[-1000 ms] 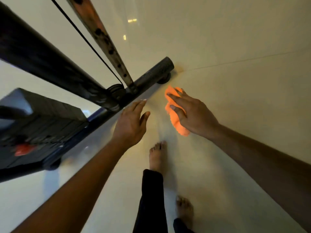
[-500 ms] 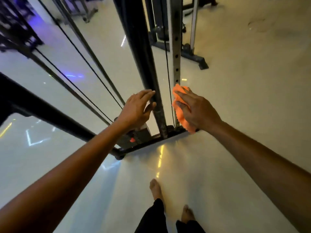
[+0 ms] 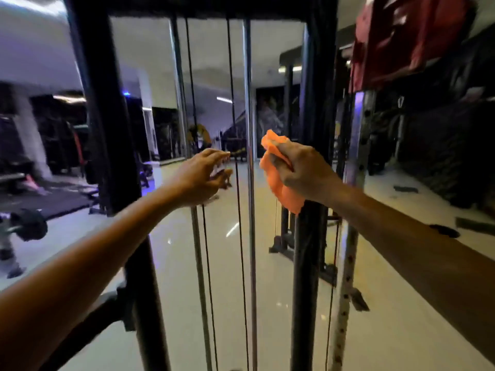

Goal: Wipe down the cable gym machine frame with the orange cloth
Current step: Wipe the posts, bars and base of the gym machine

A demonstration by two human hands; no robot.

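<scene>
1. Orange cloth [image 3: 278, 174], centre of the frame, sits bunched in the right hand [image 3: 304, 174], fingers clamped around it, just beside the black frame upright [image 3: 305, 250].
2. Left hand [image 3: 199, 179] hovers near the cables [image 3: 239, 223], fingers loosely apart, holding nothing.

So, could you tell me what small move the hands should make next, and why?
Probably press the crumpled orange cloth, gripped in the right hand, onto the black upright frame post just below it and wipe. The open left hand holds nothing.
</scene>
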